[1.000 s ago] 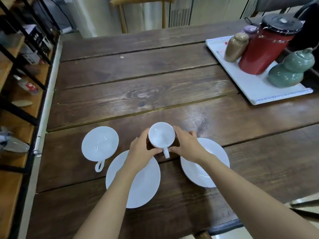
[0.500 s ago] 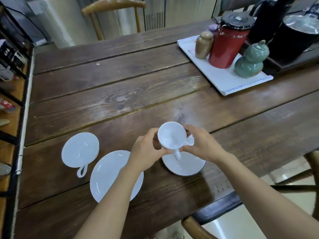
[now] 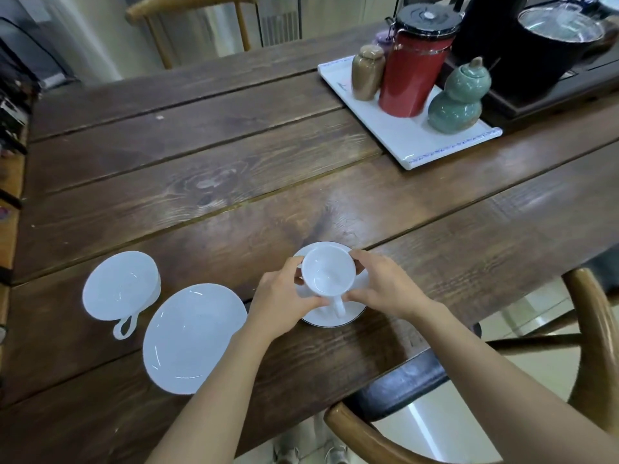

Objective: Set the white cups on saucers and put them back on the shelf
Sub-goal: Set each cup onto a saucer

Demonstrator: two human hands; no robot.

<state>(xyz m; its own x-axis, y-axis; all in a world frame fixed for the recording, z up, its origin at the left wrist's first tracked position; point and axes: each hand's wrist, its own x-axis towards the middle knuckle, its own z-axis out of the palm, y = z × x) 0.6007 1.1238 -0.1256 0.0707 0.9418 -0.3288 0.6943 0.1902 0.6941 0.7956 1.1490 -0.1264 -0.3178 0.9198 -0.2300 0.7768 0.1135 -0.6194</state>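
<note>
The cup point(image 3: 328, 271) has come down over the right saucer point(image 3: 355, 313) near the table point(image 3: 234, 182) front edge, left hand point(image 3: 281, 299) and right hand point(image 3: 382, 284) fingers clamped on it; seating it level comes next, then releasing

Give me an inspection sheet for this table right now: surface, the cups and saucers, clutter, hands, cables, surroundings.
Surface: dark plank table, bare in the middle.
Job's things: one cup held over the right saucer, handle toward the person; whether it has touched down cannot be told. Second cup stands on the table at left, off its saucer. Left saucer empty.
Clutter: white tray with a red canister, brown jar and green gourd jar; black kettle behind.
Hands: left hand and right hand both grip the held cup.
Cables: nothing seen.
Surroundings: shelf at left, wooden chairs near and far.
</note>
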